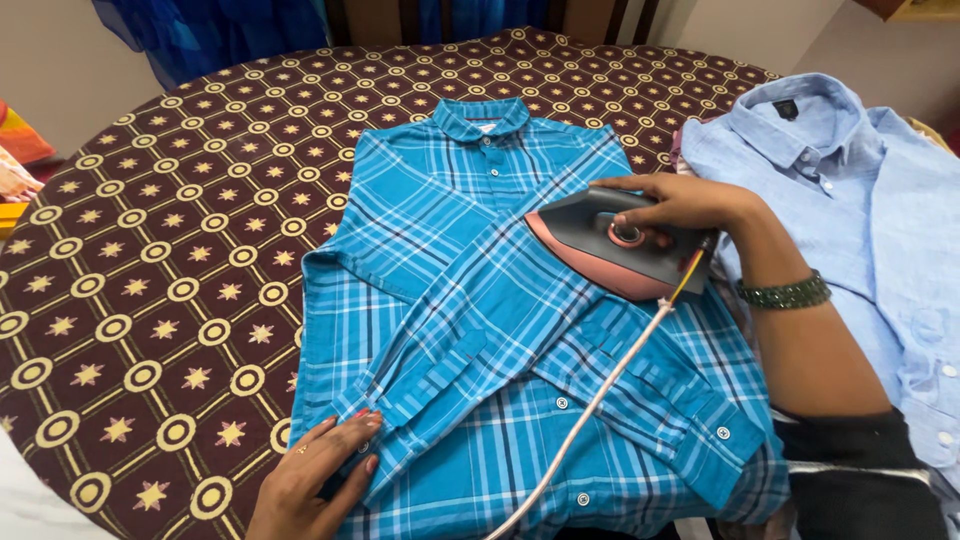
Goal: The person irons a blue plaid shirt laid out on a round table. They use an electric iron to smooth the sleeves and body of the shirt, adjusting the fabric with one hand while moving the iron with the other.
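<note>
On top of the brown patterned bedspread (150,300) lay the blue checked shirt (480,330), sleeves crossed and partly smoothed, while the right hand (680,205) had its fingers curled around the iron (615,245) and the left hand (315,480) pressed flat, fingers open, on the hem.

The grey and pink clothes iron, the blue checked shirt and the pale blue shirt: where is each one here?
Grey and pink clothes iron (600,245): head view, on its grey top housing.
Blue checked cotton shirt (420,215): head view, on its chest panel left of the buttons.
Pale blue button-up shirt (880,200): head view, on its front below the collar.
</note>
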